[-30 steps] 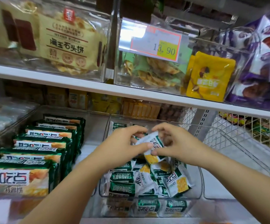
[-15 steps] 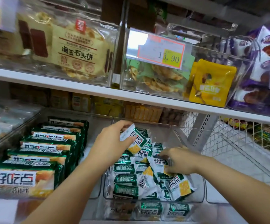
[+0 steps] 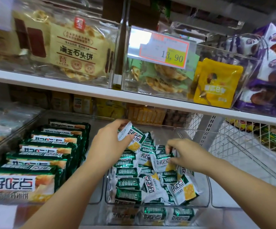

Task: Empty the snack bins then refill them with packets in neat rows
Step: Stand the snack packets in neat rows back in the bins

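Observation:
A clear plastic bin (image 3: 206, 192) in the middle of the lower shelf holds a loose pile of several small green-and-white snack packets (image 3: 130, 182). My left hand (image 3: 109, 142) grips one such packet (image 3: 132, 135) at the back of the bin, lifted above the pile. My right hand (image 3: 185, 151) reaches into the pile from the right, and its fingertips pinch the top edge of another packet (image 3: 162, 162). Both forearms come in from the bottom of the view.
To the left, a clear bin (image 3: 34, 116) carries a neat row of larger green biscuit packs (image 3: 39, 156). A bare clear bin (image 3: 233, 187) and a white wire basket (image 3: 242, 134) stand to the right. The white shelf (image 3: 84, 90) above bears bins of other snacks and a price tag (image 3: 164, 51).
The hands, together on one packet a second ago, have parted. The left hand carried that packet to the bin's back; the right dropped into the pile and then took a packet's edge.

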The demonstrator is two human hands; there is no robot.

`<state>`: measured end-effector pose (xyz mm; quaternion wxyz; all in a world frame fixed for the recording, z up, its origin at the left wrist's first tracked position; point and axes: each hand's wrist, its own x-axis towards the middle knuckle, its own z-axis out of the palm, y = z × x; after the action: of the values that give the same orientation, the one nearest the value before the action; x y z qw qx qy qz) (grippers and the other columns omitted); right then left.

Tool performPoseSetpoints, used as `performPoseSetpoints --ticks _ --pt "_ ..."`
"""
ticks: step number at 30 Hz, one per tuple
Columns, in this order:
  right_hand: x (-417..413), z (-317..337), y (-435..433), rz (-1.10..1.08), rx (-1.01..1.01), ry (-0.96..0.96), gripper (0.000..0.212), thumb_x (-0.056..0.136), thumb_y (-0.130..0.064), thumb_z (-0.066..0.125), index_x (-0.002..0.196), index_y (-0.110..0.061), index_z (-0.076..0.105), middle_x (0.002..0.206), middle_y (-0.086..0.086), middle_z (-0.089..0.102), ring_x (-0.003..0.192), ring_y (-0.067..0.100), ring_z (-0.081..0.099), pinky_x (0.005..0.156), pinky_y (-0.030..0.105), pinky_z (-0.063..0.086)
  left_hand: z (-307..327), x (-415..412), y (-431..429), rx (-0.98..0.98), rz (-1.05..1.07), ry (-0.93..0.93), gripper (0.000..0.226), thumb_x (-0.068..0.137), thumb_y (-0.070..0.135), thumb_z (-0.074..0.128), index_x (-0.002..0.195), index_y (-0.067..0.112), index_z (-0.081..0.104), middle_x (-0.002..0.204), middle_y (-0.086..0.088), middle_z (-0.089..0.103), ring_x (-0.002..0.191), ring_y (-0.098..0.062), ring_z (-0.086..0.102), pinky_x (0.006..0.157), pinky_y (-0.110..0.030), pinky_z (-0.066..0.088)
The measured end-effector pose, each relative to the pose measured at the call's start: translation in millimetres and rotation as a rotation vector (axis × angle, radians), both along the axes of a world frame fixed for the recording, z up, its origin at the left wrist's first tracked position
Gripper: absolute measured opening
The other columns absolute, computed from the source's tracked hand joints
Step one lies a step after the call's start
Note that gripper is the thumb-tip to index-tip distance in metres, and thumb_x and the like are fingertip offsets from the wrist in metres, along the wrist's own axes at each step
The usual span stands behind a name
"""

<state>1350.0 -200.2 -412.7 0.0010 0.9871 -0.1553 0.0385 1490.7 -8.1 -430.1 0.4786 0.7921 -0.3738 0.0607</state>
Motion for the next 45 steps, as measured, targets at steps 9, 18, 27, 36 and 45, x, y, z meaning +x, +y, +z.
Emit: performPoseSetpoints --ticks 9,18,27,36,45 --pt "23 -13 6 0.047 0.197 -0.148 0.017 0.080 -0.025 0.076 0.089 -0.023 0.061 0.092 -0.013 0.059 0.077 -0.002 0.053 0.063 0.007 0.036 -3 4 0 -0.024 0.016 0.011 0.048 0.089 0.036 0.065 0.134 0.027 0.051 0.125 0.004 0.060 0.106 -0.013 0.055 0.085 -0.026 0.042" --pt "15 -29 9 0.023 0.134 -0.200 0.014 0.083 -0.037 0.069 0.096 -0.033 0.066 0.100 -0.014 0.053 0.092 0.005 0.054 0.084 0.032 0.049 -4 5 -1 -0.030 0.010 0.045 0.047 0.087 0.036 0.066 0.132 0.028 0.052 0.118 0.006 0.062 0.095 -0.009 0.052 0.083 -0.025 0.042" --pt "-4 -28 39 0.162 0.256 0.322 0.066 0.086 -0.036 0.068 0.144 -0.029 0.036 0.120 -0.007 0.057 0.101 0.010 0.055 0.086 0.025 0.047 -3 -5 -5 -0.037 -0.068 0.088 0.027 0.087 0.034 0.067 0.108 0.033 0.050 0.091 0.024 0.049 0.082 0.003 0.051 0.073 -0.019 0.039" --pt "-36 -4 30 0.139 0.287 0.128 0.029 0.077 -0.034 0.077 0.093 -0.028 0.054 0.089 -0.012 0.052 0.073 0.001 0.051 0.061 0.020 0.039 -3 -20 -16 0.109 -0.294 0.097 0.020 0.087 0.030 0.067 0.096 0.027 0.049 0.080 0.010 0.055 0.045 0.000 0.046 0.043 -0.013 0.032" --pt "-58 8 17 -0.037 0.392 -0.053 0.022 0.073 -0.040 0.079 0.087 -0.032 0.064 0.081 -0.002 0.070 0.076 0.011 0.064 0.067 0.023 0.045 -11 -35 -39 0.353 -0.336 -0.076 0.027 0.087 0.035 0.067 0.095 0.027 0.043 0.069 0.010 0.042 0.055 -0.005 0.038 0.048 -0.022 0.027"
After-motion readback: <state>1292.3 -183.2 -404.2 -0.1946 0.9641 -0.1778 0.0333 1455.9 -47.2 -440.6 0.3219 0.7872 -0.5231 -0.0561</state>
